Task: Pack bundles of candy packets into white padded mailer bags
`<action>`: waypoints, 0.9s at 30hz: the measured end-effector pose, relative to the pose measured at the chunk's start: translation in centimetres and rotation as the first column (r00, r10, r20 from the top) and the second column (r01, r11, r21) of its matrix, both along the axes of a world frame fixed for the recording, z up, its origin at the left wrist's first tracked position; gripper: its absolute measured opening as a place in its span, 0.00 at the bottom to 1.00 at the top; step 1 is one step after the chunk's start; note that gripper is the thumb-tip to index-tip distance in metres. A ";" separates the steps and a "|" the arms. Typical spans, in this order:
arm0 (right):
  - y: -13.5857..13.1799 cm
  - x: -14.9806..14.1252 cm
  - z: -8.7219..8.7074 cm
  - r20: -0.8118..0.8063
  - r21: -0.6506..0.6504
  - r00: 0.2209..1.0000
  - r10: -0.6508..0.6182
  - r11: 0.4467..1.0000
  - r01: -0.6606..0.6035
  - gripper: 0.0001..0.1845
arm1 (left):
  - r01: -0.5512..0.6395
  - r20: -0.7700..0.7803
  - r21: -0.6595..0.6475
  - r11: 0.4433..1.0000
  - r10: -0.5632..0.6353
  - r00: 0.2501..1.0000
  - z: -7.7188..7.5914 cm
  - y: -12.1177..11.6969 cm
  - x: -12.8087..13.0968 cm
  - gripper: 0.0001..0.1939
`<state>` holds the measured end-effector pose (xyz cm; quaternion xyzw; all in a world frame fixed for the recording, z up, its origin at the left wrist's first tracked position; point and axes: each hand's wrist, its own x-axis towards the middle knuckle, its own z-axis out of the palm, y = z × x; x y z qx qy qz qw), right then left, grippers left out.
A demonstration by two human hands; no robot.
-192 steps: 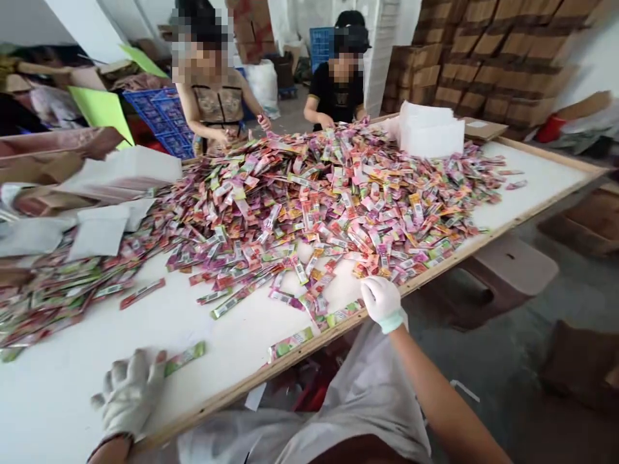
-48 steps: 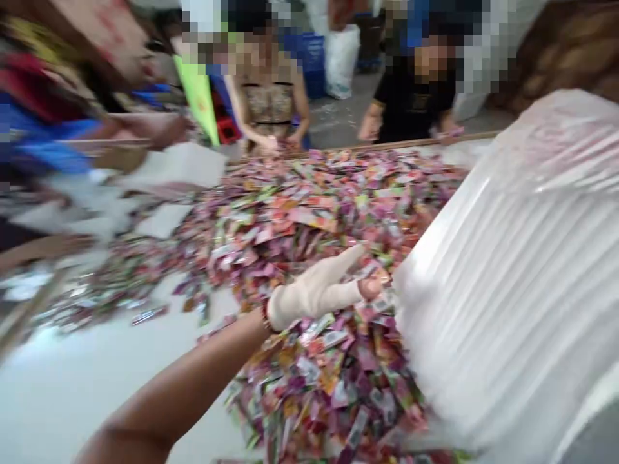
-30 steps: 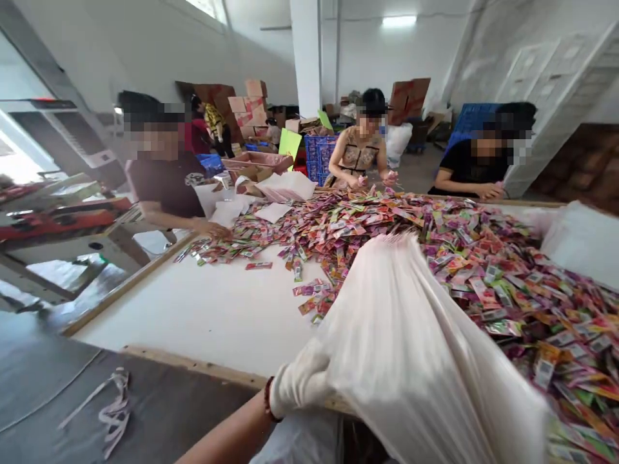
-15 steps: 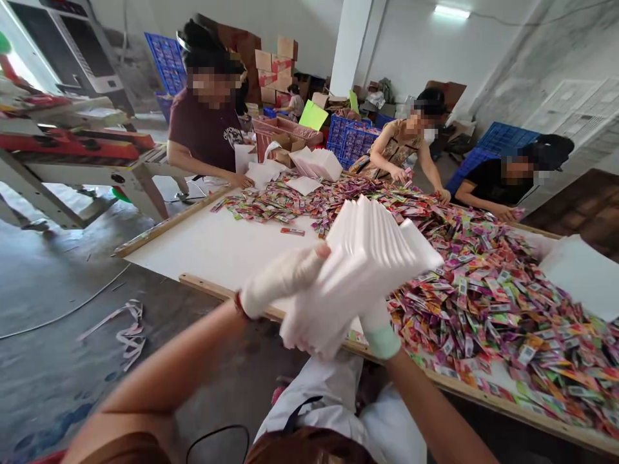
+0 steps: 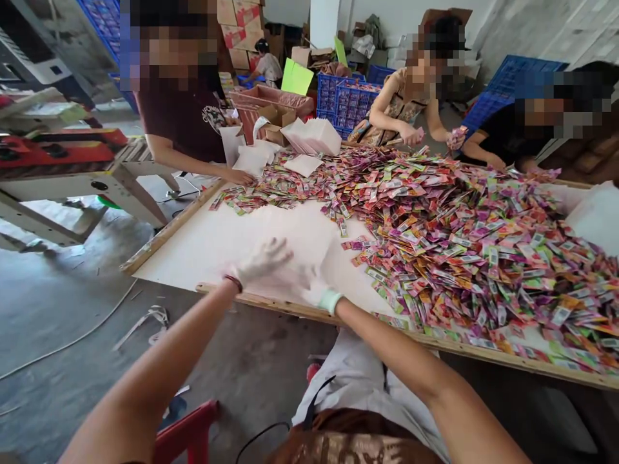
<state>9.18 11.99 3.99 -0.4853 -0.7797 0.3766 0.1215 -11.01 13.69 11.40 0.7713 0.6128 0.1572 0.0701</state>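
Note:
White, soft-looking sheets (image 5: 294, 235), perhaps thin foam, lie spread nearly flat on the white tabletop (image 5: 188, 248) in front of me. Over their near left part is my left hand (image 5: 265, 261), in a white glove, fingers spread and holding nothing. My right hand (image 5: 319, 288), gloved in white with a pale green cuff, is at their near right side; its outstretched fingers are blurred. Whether either hand presses on the sheets I cannot tell. To the right, a large heap of small colourful packets (image 5: 454, 238) covers the table.
Wooden strips (image 5: 271, 304) edge the table. Another stack of white sheets (image 5: 312, 135) stands at the far side. Across from me are a person in a dark red shirt (image 5: 181, 122) and two others handling packets. Blue crates (image 5: 355, 103) stand behind; a red stool (image 5: 191, 428) is below left.
The bundle of white sheets that both hands held up has gone down onto the table and lies spread out. Both hands have let go and opened. My view has tipped lower.

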 end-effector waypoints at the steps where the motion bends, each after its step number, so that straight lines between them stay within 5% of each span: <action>1: -0.6 0.3 -1.3 0.050 -0.015 0.999 0.000 1.000 0.001 0.51 | 0.010 -0.034 -0.054 0.998 -0.012 0.999 -1.8 -0.8 1.3 0.31; 4: -2.4 2.6 -4.4 0.203 0.062 0.978 0.042 0.997 -0.056 0.44 | -0.082 -0.267 -0.246 0.966 0.013 0.964 -5.2 -2.0 4.3 0.42; 6: -3.3 4.7 -5.8 0.229 0.165 0.973 0.041 0.983 -0.080 0.40 | -0.141 -0.367 -0.187 0.972 0.064 0.928 -5.5 -0.9 5.0 0.41; 9: -4.2 7.2 -6.8 0.176 0.251 0.984 -0.019 0.968 -0.026 0.36 | -0.047 -0.343 0.025 0.999 0.052 0.938 -4.6 2.9 5.6 0.37; 13: -4.7 8.7 -7.4 0.137 0.339 0.990 0.032 0.938 -0.077 0.33 | 0.024 -0.333 -0.065 0.998 -0.044 0.942 -5.7 7.0 6.8 0.40; 17: -4.2 13.4 -7.1 0.142 0.439 0.986 0.082 0.888 -0.137 0.32 | 0.000 -0.362 -0.101 0.995 -0.037 0.931 -8.6 7.8 3.9 0.41; 20: -2.6 21.4 -5.2 0.203 0.477 0.969 -0.141 0.878 0.028 0.31 | -0.019 -0.420 -0.142 0.990 -0.043 0.906 -9.1 8.2 0.5 0.38; 21: -1.7 24.5 -4.4 0.239 0.484 0.927 -0.288 0.863 0.144 0.34 | -0.055 -0.433 -0.147 0.988 -0.014 0.901 -8.8 8.2 0.3 0.37; 23: 0.6 30.4 -3.0 0.299 0.514 0.717 -0.630 0.739 0.435 0.46 | -0.091 -0.414 -0.123 0.988 0.032 0.909 -7.9 8.0 2.1 0.36; 25: 3.2 34.6 -2.3 0.367 0.467 0.499 -0.785 0.620 0.631 0.63 | -0.025 -0.286 -0.109 0.994 -0.007 0.958 -6.9 7.4 7.3 0.38; 27: 5.6 36.7 -2.2 0.419 0.406 0.407 -0.812 0.569 0.716 0.67 | 0.111 0.041 -0.196 0.974 -0.105 0.994 -6.2 6.5 14.7 0.44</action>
